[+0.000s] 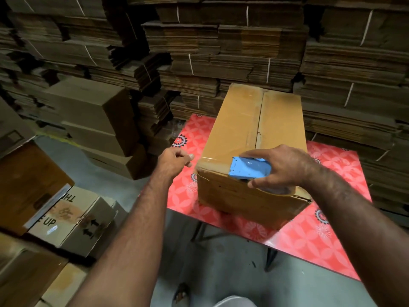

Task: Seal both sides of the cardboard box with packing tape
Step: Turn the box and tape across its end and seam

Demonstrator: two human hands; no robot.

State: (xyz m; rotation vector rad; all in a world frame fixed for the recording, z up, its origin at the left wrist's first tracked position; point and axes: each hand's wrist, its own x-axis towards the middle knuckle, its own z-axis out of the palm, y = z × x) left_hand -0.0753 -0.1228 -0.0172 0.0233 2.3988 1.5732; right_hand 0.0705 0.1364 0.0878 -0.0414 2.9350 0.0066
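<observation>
Taping the near end of a cardboard box (254,138) on a red patterned surface (309,235).
The right hand (285,167) grips a blue tape dispenser (250,168) at the box's near top edge — clear tape shines along the top seam; the left hand (174,159), loosely curled and holding nothing, hangs just beside the box's left corner.

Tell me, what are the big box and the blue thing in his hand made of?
The box looks like brown corrugated cardboard: matte, creased, with shiny clear tape along its top seam. The blue tape dispenser in the right hand seems to be smooth painted metal or hard plastic; small rivet-like dots line its edge.
</observation>
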